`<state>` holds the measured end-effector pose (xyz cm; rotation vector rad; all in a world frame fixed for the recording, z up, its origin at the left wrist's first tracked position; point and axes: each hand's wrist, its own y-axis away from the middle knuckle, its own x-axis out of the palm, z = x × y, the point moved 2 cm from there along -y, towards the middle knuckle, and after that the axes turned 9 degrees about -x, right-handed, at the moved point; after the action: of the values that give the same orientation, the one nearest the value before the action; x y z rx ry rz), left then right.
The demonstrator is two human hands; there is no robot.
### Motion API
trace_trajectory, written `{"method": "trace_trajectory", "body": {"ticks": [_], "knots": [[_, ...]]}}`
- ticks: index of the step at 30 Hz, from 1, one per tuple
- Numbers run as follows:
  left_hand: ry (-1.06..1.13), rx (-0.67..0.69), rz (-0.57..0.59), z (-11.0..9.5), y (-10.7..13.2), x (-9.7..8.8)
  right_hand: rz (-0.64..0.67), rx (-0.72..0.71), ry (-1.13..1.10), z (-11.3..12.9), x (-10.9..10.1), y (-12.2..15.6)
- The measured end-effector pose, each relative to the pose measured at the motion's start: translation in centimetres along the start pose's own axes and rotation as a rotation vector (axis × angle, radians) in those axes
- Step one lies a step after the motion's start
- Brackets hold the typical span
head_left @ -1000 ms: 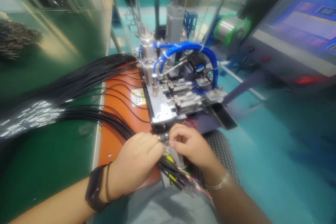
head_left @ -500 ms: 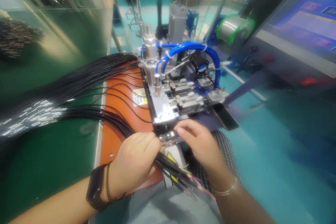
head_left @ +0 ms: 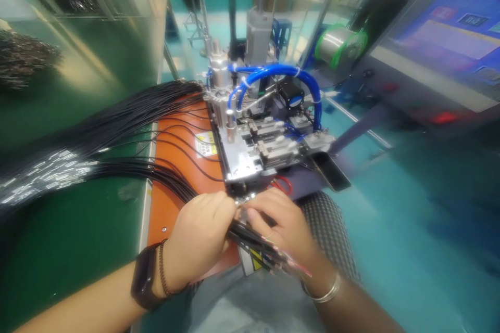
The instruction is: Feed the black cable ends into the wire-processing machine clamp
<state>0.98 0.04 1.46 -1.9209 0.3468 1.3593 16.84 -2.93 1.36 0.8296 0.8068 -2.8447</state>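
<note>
Currently: black wire bundle (head_left: 253,240) is gripped at the front edge of the pneumatic fixture (head_left: 238,158).
Left hand (head_left: 197,234): clenched around the bundle, with the knuckles up.
Right hand (head_left: 283,229): fingers (head_left: 253,213) are curled over the bundle tips, just beside the left hand; firmness of grip cannot be told.
Bundle ends: partly hidden by the fingers; coloured wire shows at the far end, near the right wrist.
Done so far: judged from the layout, only a small bunch is being handled at the fixture.
Remaining: most black wires (head_left: 128,119) are left unheld, fanned across the orange mat (head_left: 162,203) and the green bench mat (head_left: 70,229), with silvery sleeved ends (head_left: 47,174) at far left. Their total count cannot be told.
Fixture: blue air hoses (head_left: 273,70) are looped above the clamp blocks (head_left: 269,140); a red wire loop (head_left: 282,184) is seen behind the right hand.
Surroundings: a green-ringed spool (head_left: 341,44) and a blue-lit screen (head_left: 449,36) are seen beyond the fixture. A dark wristband (head_left: 144,283) is worn on the left wrist, a metal bangle (head_left: 322,291) on the right.
</note>
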Motion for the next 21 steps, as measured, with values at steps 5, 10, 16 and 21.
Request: {"method": "trace_trajectory", "body": {"ticks": [5, 10, 16, 21], "knots": [[-0.065, 0.027, 0.002, -0.1, 0.0, 0.1, 0.169, -0.049, 0.242, 0.3, -0.4, -0.9], [-0.063, 0.045, -0.01, -0.1, -0.1, 0.1, 0.162, -0.063, 0.244, 0.2, -0.1, -1.3], [0.02, 0.046, 0.071, 0.5, -0.2, 0.6, 0.15, -0.149, 0.177, -1.1, 0.2, -1.2], [0.036, 0.027, 0.193, 0.9, -0.3, 1.0, 0.097, 0.235, -0.009, -3.6, -0.8, -0.6]]}}
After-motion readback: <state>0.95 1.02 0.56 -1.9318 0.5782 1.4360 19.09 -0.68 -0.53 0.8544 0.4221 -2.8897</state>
